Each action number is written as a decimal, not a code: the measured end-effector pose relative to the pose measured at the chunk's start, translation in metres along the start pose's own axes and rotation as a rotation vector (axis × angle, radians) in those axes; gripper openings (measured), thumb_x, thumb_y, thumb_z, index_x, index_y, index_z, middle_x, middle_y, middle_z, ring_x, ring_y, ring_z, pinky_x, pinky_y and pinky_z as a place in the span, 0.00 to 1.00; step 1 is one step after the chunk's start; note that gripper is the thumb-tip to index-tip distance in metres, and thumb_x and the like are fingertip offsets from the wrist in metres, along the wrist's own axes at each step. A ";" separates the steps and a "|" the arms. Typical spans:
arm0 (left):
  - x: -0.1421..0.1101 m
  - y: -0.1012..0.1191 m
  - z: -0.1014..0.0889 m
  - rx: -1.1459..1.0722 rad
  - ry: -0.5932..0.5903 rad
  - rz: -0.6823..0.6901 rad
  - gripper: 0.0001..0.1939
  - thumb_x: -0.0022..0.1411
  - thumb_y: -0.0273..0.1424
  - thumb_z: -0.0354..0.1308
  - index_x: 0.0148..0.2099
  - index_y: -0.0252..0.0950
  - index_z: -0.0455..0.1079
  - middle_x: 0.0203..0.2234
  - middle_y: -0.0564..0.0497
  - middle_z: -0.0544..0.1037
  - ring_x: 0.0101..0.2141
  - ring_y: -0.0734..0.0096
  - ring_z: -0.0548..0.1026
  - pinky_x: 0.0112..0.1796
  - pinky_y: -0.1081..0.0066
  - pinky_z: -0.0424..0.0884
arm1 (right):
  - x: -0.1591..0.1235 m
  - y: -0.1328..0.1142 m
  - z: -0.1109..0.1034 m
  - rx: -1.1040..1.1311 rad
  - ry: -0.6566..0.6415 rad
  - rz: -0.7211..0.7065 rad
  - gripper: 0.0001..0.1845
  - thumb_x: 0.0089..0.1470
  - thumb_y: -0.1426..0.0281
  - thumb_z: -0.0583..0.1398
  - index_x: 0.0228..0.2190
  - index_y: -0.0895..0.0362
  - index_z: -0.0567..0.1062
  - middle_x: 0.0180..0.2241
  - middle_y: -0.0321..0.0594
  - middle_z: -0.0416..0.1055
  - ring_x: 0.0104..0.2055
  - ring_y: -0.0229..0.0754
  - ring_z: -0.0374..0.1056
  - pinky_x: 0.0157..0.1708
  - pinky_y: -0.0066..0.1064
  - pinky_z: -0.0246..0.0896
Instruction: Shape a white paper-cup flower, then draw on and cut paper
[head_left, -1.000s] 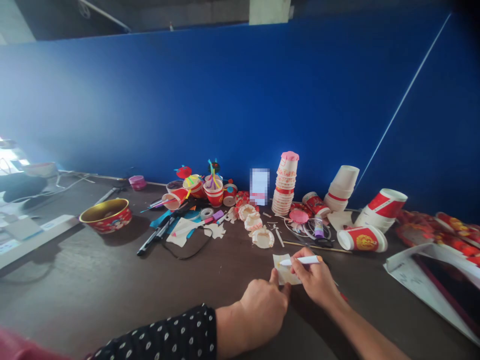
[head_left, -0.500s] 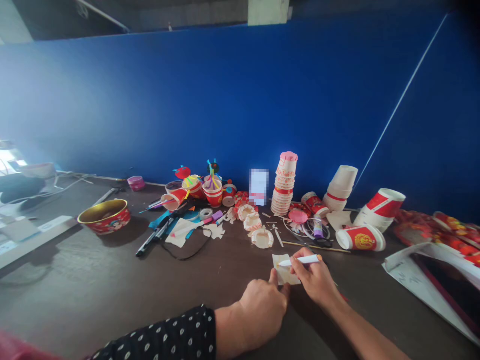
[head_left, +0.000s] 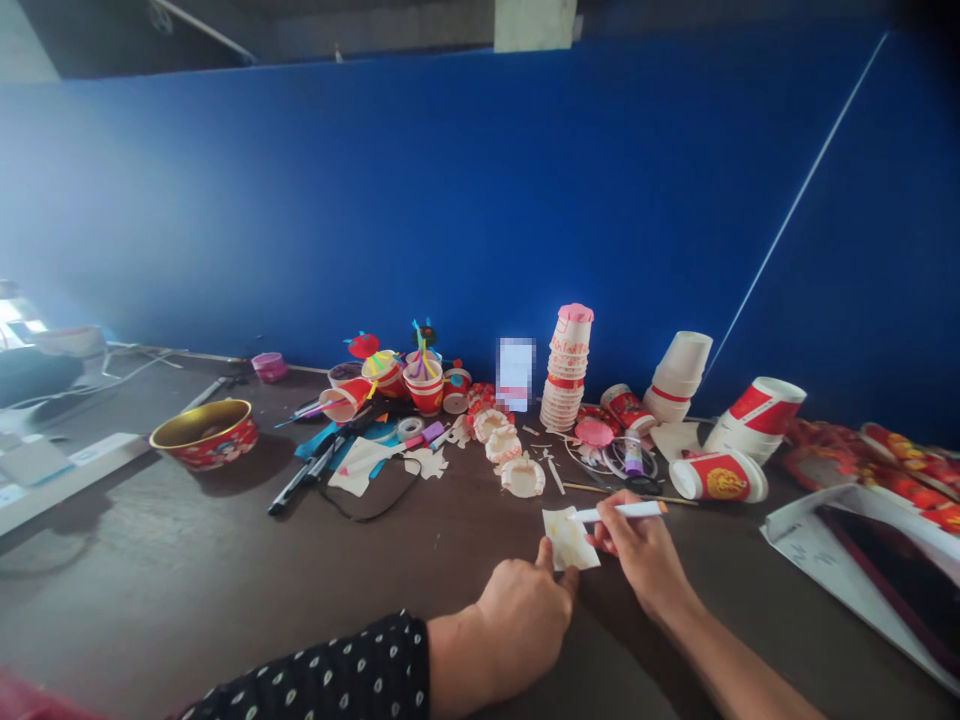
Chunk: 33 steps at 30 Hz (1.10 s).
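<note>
On the dark brown tabletop (head_left: 165,570): cream paper scrap (head_left: 568,538) lying flat, just ahead of both hands.
Left hand (head_left: 525,622): fingertip pressing the scrap's near edge; grip width unclear.
Right hand (head_left: 641,552): narrow grip around a white orange-ended marker (head_left: 622,511), its tip on the scrap.

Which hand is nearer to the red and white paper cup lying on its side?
Right hand, holding a white marker: just below-left of the red-and-white paper cup. Left hand: farther left, touching a small pale paper sheet.

Black polka-dot sleeve (head_left: 322,675), bare right forearm (head_left: 731,650)
</note>
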<state>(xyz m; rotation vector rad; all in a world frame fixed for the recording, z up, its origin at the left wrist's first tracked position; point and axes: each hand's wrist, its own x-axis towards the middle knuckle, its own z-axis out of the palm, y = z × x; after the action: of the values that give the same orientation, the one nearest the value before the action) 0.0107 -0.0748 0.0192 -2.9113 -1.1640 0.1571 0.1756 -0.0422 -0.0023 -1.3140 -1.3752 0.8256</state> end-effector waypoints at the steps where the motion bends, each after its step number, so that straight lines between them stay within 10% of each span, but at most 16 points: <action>1: 0.000 0.000 0.000 -0.001 0.002 0.002 0.22 0.58 0.29 0.42 0.55 0.31 0.55 0.49 0.25 0.61 0.30 0.58 0.75 0.23 0.69 0.67 | 0.000 -0.001 0.000 0.054 0.032 0.013 0.15 0.49 0.57 0.53 0.22 0.55 0.62 0.15 0.30 0.62 0.17 0.34 0.59 0.21 0.27 0.61; 33: 0.000 0.000 -0.001 -0.012 -0.010 0.009 0.20 0.60 0.30 0.40 0.54 0.31 0.56 0.49 0.27 0.63 0.29 0.60 0.75 0.23 0.68 0.69 | -0.003 0.000 -0.001 -0.083 -0.042 0.007 0.11 0.49 0.60 0.54 0.25 0.56 0.66 0.17 0.31 0.64 0.20 0.35 0.63 0.21 0.25 0.61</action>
<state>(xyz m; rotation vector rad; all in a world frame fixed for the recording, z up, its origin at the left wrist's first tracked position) 0.0104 -0.0746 0.0206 -2.9295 -1.1579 0.1660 0.1761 -0.0450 -0.0025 -1.3729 -1.4517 0.8127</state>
